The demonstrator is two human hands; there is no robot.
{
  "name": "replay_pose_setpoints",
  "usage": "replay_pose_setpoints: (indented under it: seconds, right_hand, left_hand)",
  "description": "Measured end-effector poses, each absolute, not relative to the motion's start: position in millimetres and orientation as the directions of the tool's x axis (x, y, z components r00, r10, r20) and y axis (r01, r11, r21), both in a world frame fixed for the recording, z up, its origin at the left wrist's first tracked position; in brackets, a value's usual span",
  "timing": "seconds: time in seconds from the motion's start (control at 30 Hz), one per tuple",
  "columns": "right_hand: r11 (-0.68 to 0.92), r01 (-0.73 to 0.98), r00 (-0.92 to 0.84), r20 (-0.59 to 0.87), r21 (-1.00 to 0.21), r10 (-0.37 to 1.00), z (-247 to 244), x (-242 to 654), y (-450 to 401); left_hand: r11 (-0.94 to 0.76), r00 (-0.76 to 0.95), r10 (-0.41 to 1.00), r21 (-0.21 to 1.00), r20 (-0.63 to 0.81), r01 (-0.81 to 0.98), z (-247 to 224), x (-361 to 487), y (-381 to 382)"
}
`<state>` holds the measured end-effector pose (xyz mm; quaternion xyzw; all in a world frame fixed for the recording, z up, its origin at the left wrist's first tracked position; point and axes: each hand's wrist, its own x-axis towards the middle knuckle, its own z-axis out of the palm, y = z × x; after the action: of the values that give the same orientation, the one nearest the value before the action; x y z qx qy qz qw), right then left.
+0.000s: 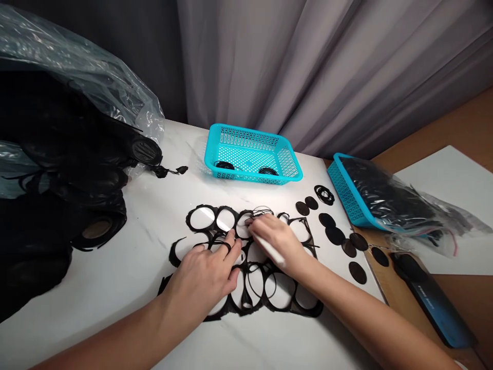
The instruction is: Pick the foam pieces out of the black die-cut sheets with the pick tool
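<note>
A black sheet (234, 307) with several round cut-out holes lies flat on the table in front of me. My left hand (210, 267) rests palm down on its middle, fingers spread, a thin black band round one finger. My right hand (279, 239) is closed around a slim white pen-like tool (269, 250). The tool's far end is hidden by the fingers, beside a hole in the sheet's upper row. Thin black loops (264, 210) lie just beyond the right fingertips, and more thin strips curl over the sheet's lower holes.
A turquoise basket (252, 179) with black loops inside stands behind the sheet. Several black discs (335, 235) are scattered at the right. Another turquoise basket (348, 198) holds bagged black material. A dark blue handheld device (435, 303) lies far right. Black material (77, 174) is heaped at the left.
</note>
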<state>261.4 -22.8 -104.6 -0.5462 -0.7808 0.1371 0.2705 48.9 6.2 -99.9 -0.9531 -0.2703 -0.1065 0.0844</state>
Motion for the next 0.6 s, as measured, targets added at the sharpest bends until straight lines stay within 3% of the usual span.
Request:
replay_pose_setpoints:
  seconds: [0.1, 0.17, 0.6]
  right_hand:
    - [0.148, 0.55, -0.042, 0.149, -0.822, 0.988, -96, 268, -17]
    - [0.046, 0.406, -0.016, 0.043, -0.913, 0.999, -94, 267, -18]
    - [0.103, 0.43, -0.042, 0.094, -0.897, 0.995, -103, 257, -21]
  left_hand:
    - [-0.838, 0.83, 0.505, -0.097, 0.236, 0.537, -98, 48, 6]
    - [-0.834, 0.825, 0.514, -0.09, 0.235, 0.544, -98, 48, 6]
    - [-0.834, 0.829, 0.505, -0.111, 0.242, 0.54, -98, 48, 5]
